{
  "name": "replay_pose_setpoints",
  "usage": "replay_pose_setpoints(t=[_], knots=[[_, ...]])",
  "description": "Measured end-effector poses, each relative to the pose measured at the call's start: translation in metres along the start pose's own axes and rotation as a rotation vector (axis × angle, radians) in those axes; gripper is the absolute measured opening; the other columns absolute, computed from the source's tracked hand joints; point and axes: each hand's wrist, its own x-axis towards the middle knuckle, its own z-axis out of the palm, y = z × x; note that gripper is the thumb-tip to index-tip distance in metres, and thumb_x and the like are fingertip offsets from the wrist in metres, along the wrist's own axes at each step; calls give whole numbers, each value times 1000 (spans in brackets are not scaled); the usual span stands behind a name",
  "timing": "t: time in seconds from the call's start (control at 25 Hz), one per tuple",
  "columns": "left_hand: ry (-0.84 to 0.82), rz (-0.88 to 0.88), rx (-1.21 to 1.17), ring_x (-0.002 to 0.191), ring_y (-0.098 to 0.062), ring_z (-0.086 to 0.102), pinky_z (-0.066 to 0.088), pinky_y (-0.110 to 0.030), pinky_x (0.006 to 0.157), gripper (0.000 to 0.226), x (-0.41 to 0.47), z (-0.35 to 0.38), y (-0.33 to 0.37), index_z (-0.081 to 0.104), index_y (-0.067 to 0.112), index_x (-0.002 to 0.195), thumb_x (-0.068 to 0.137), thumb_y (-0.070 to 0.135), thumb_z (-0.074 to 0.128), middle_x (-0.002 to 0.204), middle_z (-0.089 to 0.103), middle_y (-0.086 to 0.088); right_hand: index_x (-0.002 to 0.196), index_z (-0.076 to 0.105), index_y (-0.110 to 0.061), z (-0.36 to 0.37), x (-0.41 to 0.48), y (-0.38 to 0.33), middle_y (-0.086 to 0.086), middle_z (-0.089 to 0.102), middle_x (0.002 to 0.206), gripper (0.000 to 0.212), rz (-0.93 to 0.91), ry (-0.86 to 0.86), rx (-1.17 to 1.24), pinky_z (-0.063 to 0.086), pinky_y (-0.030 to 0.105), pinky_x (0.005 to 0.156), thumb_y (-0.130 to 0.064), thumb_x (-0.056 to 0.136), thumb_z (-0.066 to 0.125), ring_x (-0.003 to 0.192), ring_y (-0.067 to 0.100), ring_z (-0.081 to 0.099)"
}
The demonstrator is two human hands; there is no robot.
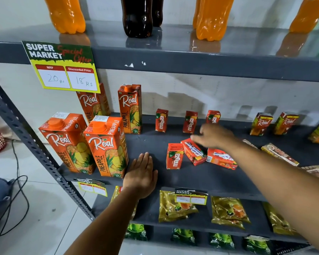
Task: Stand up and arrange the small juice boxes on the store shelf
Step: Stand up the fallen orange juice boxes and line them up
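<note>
Three small red Maaza juice boxes stand upright in a row at the back of the dark shelf (149,142): one on the left (161,120), one in the middle (190,122), one on the right (213,116) partly hidden by my right hand. Nearer the front, one small box stands upright (175,156). Beside it two small boxes lie on their sides, one tilted (193,151), one flat (221,159). My right hand (215,136) hovers open just above the tilted box, fingers spread, holding nothing. My left hand (141,171) rests flat and open on the shelf front.
Tall Real pineapple cartons (107,146) stand at the left of the shelf. Small Real boxes (261,124) stand at the back right, and brown boxes (279,153) lie flat at the right. Large bottles (136,15) fill the shelf above; gold packets (175,205) lie below.
</note>
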Motion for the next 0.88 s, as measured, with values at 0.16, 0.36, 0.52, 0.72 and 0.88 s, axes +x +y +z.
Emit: replay_pose_setpoints(t=[0.16, 0.36, 0.52, 0.72, 0.88], knots=[[9, 3, 17, 146, -23, 4, 0, -34, 115, 85, -1, -1, 1, 11, 7, 148, 80, 54, -8, 160, 9, -9, 88, 63, -18, 62, -15, 26, 6, 64, 97, 58, 113, 2, -143, 39, 32, 63, -71, 66, 65, 91, 26, 60], [-4, -8, 33, 146, -20, 1, -3, -33, 115, 86, 1, -1, 2, 9, 8, 149, 79, 54, -9, 160, 6, -7, 108, 67, -21, 83, -13, 20, 6, 52, 120, 71, 212, 95, -207, 35, 45, 91, -76, 61, 63, 115, 30, 43], [-3, -6, 25, 146, -21, 2, -1, -33, 115, 85, 0, -1, 1, 10, 8, 149, 80, 54, -7, 160, 7, -8, 106, 66, -24, 54, -10, 22, 3, 61, 116, 64, 125, 181, -108, 38, 46, 92, -68, 59, 68, 111, 29, 54], [7, -6, 36, 146, -22, 4, 0, -33, 114, 84, 1, 1, 1, 12, 8, 149, 81, 54, -5, 160, 9, -8, 119, 58, -37, 1, -10, 33, -12, 64, 122, 49, -401, 48, -319, 40, 44, 98, -28, 73, 72, 118, 20, 52], [9, -11, 49, 146, -22, 5, 0, -32, 114, 82, 1, 2, 1, 12, 8, 149, 82, 54, -4, 160, 9, -8, 127, 52, -40, -12, -16, 40, -19, 52, 141, 47, -688, -50, -514, 34, 39, 105, -16, 88, 60, 131, 19, 40]])
